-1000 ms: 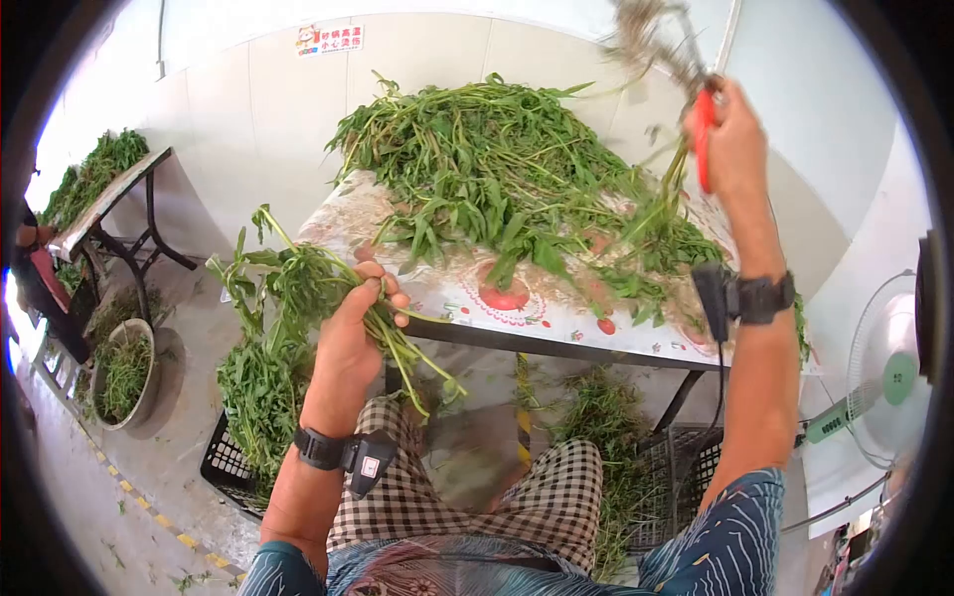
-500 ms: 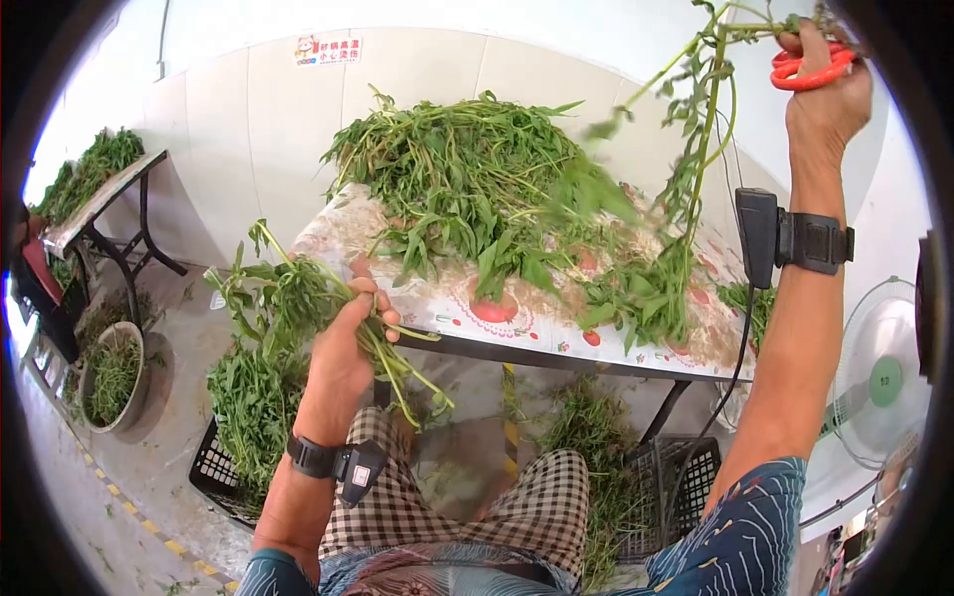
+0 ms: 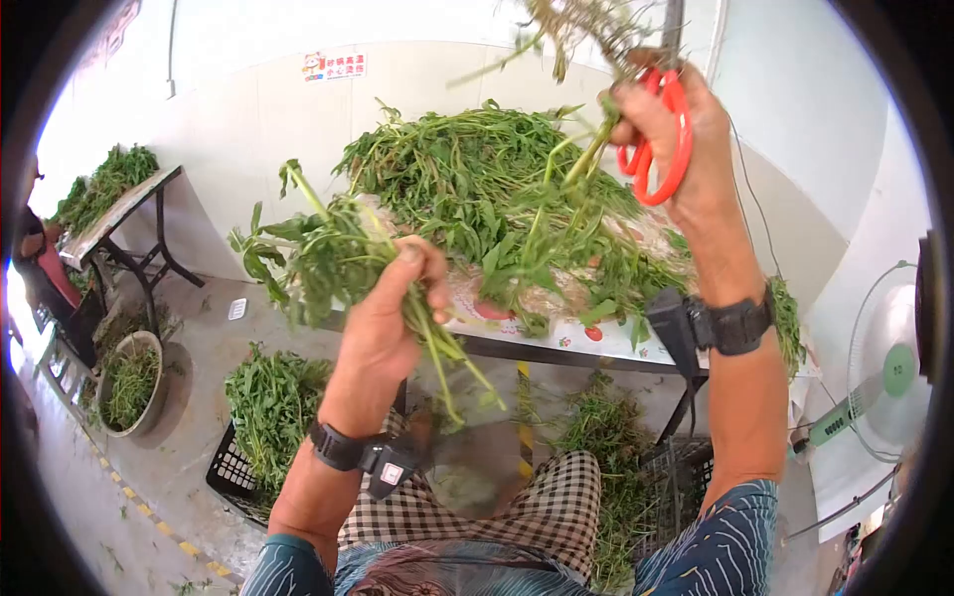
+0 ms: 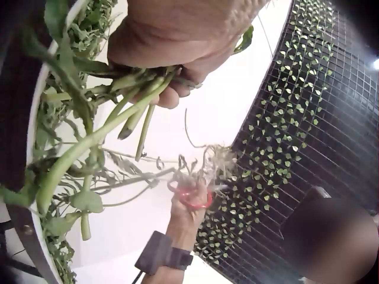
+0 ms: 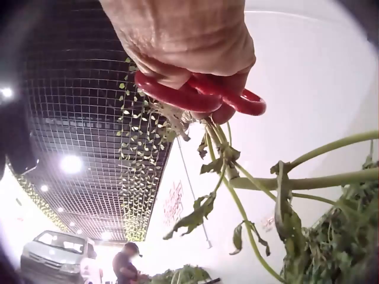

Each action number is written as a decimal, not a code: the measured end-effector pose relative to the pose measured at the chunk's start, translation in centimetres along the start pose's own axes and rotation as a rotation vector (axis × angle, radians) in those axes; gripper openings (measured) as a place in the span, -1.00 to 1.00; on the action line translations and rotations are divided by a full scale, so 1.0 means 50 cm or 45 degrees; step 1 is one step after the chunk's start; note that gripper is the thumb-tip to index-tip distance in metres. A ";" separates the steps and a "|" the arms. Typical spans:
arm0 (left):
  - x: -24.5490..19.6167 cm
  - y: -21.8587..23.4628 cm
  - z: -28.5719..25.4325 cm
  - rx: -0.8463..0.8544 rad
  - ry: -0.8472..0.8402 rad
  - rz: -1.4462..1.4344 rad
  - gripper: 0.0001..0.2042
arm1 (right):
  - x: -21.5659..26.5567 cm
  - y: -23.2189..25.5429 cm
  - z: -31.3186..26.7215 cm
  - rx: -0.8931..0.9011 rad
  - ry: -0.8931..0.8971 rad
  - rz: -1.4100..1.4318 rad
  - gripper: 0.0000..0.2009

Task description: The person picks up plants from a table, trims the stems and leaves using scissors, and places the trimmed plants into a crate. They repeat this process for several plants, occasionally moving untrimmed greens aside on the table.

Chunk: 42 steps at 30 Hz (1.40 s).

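Note:
My left hand [image 3: 388, 313] grips a bunch of green leafy stems [image 3: 343, 243], leaves to the left and bare stem ends pointing down right. Raised above the table's right side, my right hand [image 3: 696, 149] holds red-handled scissors [image 3: 681, 164] and also grips a plant by its base. Its pale, stringy roots [image 3: 586, 25] stick out above the fingers, and its leafy stems hang toward the table. In the right wrist view the red scissor handles [image 5: 177, 97] lie across the palm, with wilted leaves [image 5: 198, 216] below. A big heap of greens [image 3: 477, 169] covers the table.
The table's patterned cloth [image 3: 616, 340] is strewn with soil. On the floor sit a black crate [image 3: 231, 472] of greens, a round tub [image 3: 149, 412] and loose trimmings [image 3: 611, 437]. A fan [image 3: 884, 368] stands at right. Another person [image 3: 50, 268] is by a far table [image 3: 119, 214].
My right hand swung up and right with the scissors and plant, then came back left and lower. My left hand, still gripping its bunch, has shifted a little right and up.

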<state>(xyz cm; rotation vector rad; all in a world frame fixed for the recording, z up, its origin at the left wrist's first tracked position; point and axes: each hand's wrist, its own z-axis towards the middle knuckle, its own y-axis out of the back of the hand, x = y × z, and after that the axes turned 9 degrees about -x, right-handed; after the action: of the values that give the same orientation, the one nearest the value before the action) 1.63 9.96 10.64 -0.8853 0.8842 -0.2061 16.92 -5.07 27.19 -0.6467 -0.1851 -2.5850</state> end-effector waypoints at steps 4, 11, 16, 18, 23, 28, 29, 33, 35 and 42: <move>0.022 -0.040 -0.002 -0.114 -0.051 0.149 -0.77 | -0.004 -0.030 -0.035 0.090 -0.114 0.067 -0.63; 0.069 -0.020 -0.029 0.027 0.322 0.104 -0.72 | -0.047 -0.025 -0.031 0.051 -0.160 0.145 -0.62; 0.033 0.032 -0.048 -0.043 0.276 0.075 -0.72 | -0.128 -0.015 -0.051 0.067 -0.336 0.072 -0.63; 0.026 0.061 -0.052 -0.144 0.286 0.163 -0.72 | -0.177 -0.032 -0.078 0.114 -0.489 0.099 -0.65; 0.030 0.091 -0.090 -0.332 0.264 0.304 -0.78 | -0.293 -0.091 -0.185 0.216 -0.803 0.106 -0.72; 0.037 0.120 -0.124 -0.462 0.277 0.394 -0.83 | -0.301 -0.096 -0.214 0.272 -0.832 0.073 -0.73; 0.040 0.128 -0.128 -0.474 0.270 0.393 -0.83 | -0.300 -0.093 -0.213 0.247 -0.839 0.097 -0.73; 0.055 0.137 -0.130 -0.545 0.243 0.385 -0.84 | -0.272 -0.058 -0.198 0.201 -0.835 0.208 -0.62; 0.059 0.138 -0.130 -0.623 0.243 0.410 -0.85 | -0.236 -0.024 -0.192 0.196 -0.878 0.242 -0.56; 0.078 0.197 -0.137 -0.596 0.232 0.396 -0.87 | -0.097 0.050 -0.310 0.627 -1.133 0.805 -0.25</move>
<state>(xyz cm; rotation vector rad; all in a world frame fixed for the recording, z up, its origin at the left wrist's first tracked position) -2.82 10.31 -1.18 -1.1559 1.2548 0.2032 15.49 -8.96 11.29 -1.3423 -0.7293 -1.4369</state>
